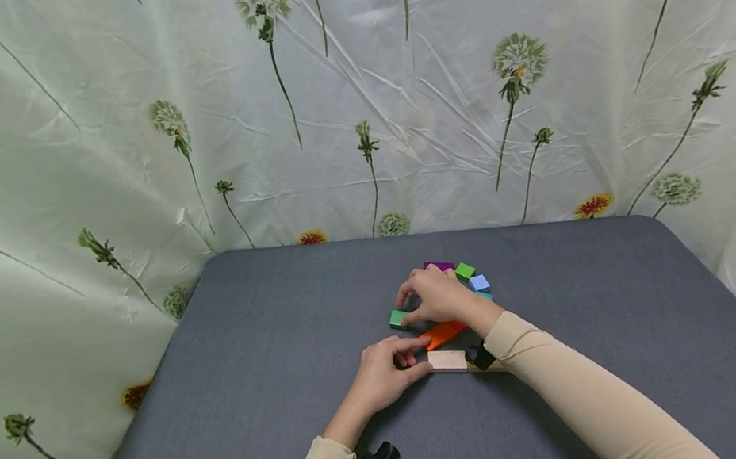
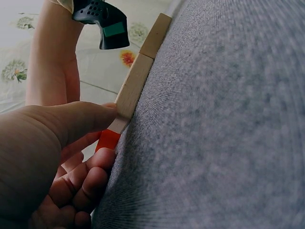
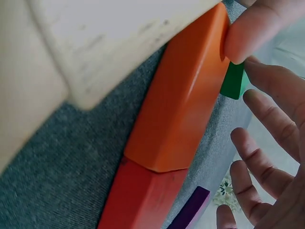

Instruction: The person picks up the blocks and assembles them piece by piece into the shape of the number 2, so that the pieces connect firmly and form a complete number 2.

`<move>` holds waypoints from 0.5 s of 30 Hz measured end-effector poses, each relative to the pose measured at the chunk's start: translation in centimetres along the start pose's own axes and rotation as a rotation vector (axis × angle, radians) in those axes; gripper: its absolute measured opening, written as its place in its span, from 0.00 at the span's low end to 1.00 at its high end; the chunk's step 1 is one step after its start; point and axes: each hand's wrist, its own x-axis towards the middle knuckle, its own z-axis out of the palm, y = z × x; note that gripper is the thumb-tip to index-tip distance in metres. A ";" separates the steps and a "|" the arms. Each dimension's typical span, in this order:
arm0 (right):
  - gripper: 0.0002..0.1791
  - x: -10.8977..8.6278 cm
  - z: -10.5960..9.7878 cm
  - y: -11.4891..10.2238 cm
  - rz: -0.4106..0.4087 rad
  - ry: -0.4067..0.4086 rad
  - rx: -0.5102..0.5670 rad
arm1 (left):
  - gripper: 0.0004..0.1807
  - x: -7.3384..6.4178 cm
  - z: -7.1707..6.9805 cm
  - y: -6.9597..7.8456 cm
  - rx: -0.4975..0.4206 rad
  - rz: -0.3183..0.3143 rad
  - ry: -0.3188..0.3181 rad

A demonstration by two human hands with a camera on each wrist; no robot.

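Observation:
My left hand (image 1: 383, 371) is at the near left of a group of colored blocks. Its thumb touches the end of a pale wooden block (image 1: 448, 361), also seen in the left wrist view (image 2: 131, 93). The index finger reaches the left end of an orange block (image 1: 441, 336); the other fingers curl under. My right hand (image 1: 442, 296) reaches over the blocks, thumb and index finger at a small green block (image 1: 397, 319), pinching it. In the right wrist view this green block (image 3: 232, 82) shows beyond the orange block (image 3: 183, 95), partly covered by the fingertips.
Behind the right hand lie a purple block (image 1: 440, 265), a light green block (image 1: 464, 271) and a blue block (image 1: 480, 284). A red block (image 3: 143, 195) meets the orange one end to end. The grey table (image 1: 249, 344) backs onto a flowered curtain (image 1: 233, 106).

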 end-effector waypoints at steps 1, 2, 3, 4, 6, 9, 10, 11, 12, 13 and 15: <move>0.10 0.0 0.0 -0.1 0.000 0.002 -0.002 | 0.19 0.0 0.0 0.0 0.002 0.000 0.001; 0.10 0.0 0.0 -0.1 0.002 0.003 -0.005 | 0.19 0.0 0.0 0.0 0.003 0.000 0.002; 0.10 0.0 0.0 -0.1 0.002 0.005 -0.008 | 0.19 0.0 0.0 0.0 0.003 0.001 0.003; 0.10 0.0 0.1 -0.2 0.003 0.007 -0.013 | 0.19 0.0 0.0 0.0 0.004 0.002 0.004; 0.10 0.1 0.1 -0.2 0.005 0.009 -0.021 | 0.19 0.0 0.0 0.0 0.006 0.003 0.006; 0.09 0.1 0.0 -0.1 0.010 0.011 -0.032 | 0.19 0.0 0.0 0.0 0.007 0.004 0.005; 0.09 0.1 0.0 -0.1 0.014 0.013 -0.034 | 0.19 0.0 0.0 0.0 0.007 0.006 0.005; 0.09 0.1 0.0 -0.1 0.020 0.014 -0.035 | 0.19 0.0 0.0 0.0 0.007 0.006 0.006; 0.09 0.2 0.0 0.0 0.027 0.016 -0.035 | 0.19 0.0 0.0 0.0 0.008 0.008 0.006; 0.09 0.2 0.0 0.1 0.036 0.019 -0.033 | 0.19 0.0 0.0 0.0 0.009 0.008 0.008; 0.09 0.3 -0.1 0.3 0.059 0.031 -0.034 | 0.19 0.0 0.0 0.0 0.009 0.012 0.010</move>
